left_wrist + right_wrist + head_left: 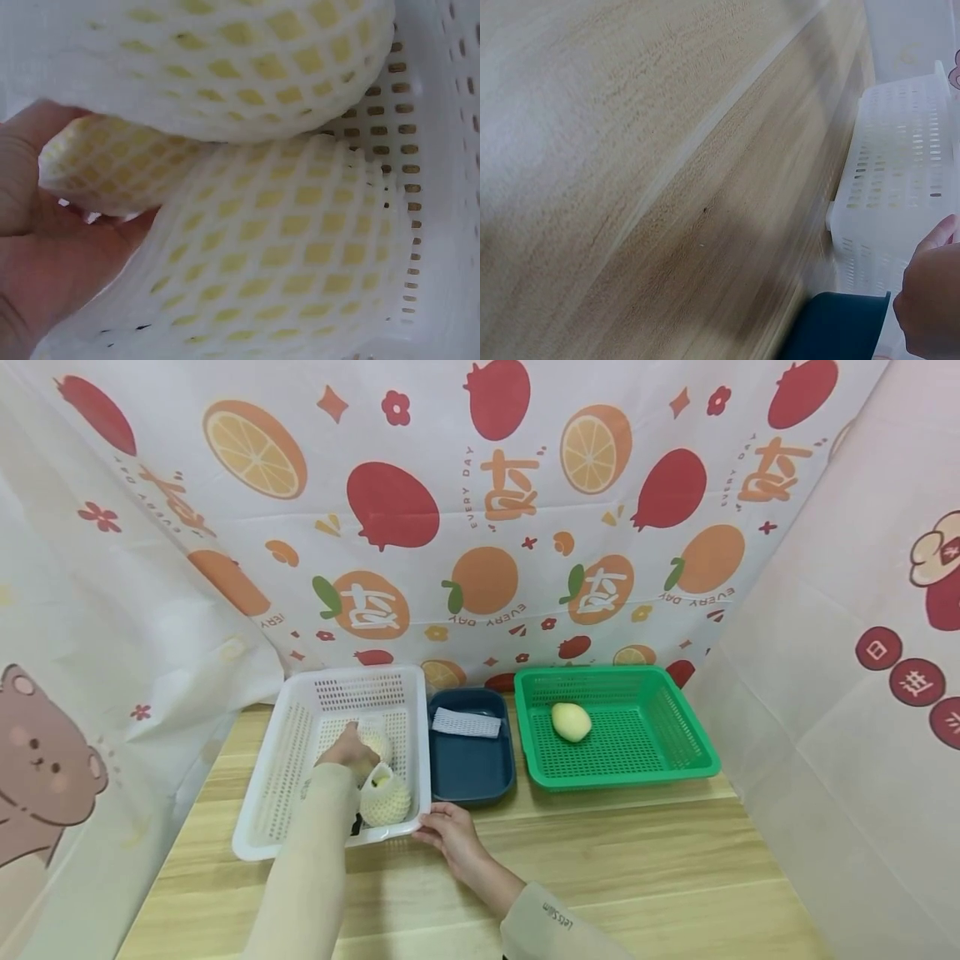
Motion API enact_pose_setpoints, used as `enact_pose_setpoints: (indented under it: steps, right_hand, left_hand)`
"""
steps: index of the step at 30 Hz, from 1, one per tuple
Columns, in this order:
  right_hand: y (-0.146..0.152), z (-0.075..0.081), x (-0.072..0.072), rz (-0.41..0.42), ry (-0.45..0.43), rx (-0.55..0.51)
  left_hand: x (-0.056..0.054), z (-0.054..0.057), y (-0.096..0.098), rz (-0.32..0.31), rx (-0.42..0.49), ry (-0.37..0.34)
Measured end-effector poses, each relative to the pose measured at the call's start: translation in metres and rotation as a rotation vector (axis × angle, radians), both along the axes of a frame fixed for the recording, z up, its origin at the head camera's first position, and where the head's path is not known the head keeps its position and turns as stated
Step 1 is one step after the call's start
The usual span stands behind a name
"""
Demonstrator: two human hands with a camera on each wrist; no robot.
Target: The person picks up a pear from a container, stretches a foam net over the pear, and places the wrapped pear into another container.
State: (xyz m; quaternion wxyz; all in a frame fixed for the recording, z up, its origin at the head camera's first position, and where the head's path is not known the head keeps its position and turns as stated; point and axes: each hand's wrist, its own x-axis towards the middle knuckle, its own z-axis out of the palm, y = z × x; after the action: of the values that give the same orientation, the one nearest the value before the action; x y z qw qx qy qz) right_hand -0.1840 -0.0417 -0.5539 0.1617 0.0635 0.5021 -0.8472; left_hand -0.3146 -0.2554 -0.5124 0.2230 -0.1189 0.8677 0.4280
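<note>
Inside the white basket, my left hand holds a pale yellow fruit in a white foam net, thumb above and fingers below. In the left wrist view, two larger netted fruits press close, one upper netted fruit and one lower netted fruit. From the head, another netted fruit sits by the basket's near right corner. My right hand grips that corner's rim. The left fingertips are partly hidden behind the fruit.
Right of the white basket stands a dark blue tray with an empty foam net sleeve in it. Farther right, a green basket contains one bare pale yellow fruit. All stand on a wooden table before a fruit-printed curtain.
</note>
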Motion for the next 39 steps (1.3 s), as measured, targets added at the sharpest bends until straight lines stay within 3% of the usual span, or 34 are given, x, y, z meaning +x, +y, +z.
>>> enact_pose_setpoints:
  steps: [6,14,16,20,23,26,30,32,35,39]
  right_hand:
    - [0.000,0.001,0.001,0.006,0.011,0.009]
    - [-0.002,0.002,0.002,0.020,0.001,0.008]
    - [-0.002,0.002,0.001,0.015,0.000,0.007]
    - [0.000,0.001,0.000,0.008,0.007,0.006]
    - [0.001,0.001,-0.001,0.011,0.006,0.006]
    - [0.001,0.000,-0.001,0.016,0.006,0.012]
    - [0.000,-0.002,-0.001,0.016,0.001,0.012]
    - [-0.001,-0.002,-0.001,0.015,-0.006,0.008]
    - [-0.001,-0.002,-0.002,0.017,-0.002,0.007]
    - [0.000,-0.002,-0.003,0.015,0.001,0.002]
  left_hand:
    - [-0.007,-0.005,0.003,-0.088,0.050,0.098]
    - [-0.006,-0.002,0.008,-0.213,-0.047,-0.014]
    - [-0.006,0.001,0.009,-0.210,-0.009,-0.055]
    - [-0.007,0.012,0.011,-0.112,0.055,-0.097]
    - [-0.008,0.023,0.012,-0.099,-0.037,-0.099]
    - [-0.010,0.029,0.012,-0.146,-0.137,-0.130]
    - [-0.010,0.025,0.014,-0.150,-0.123,-0.158]
    - [-0.009,0.021,0.014,-0.120,-0.088,-0.161]
    - [-0.006,0.019,0.014,-0.103,-0.057,-0.131]
    - [-0.002,0.021,0.010,-0.134,0.070,-0.075]
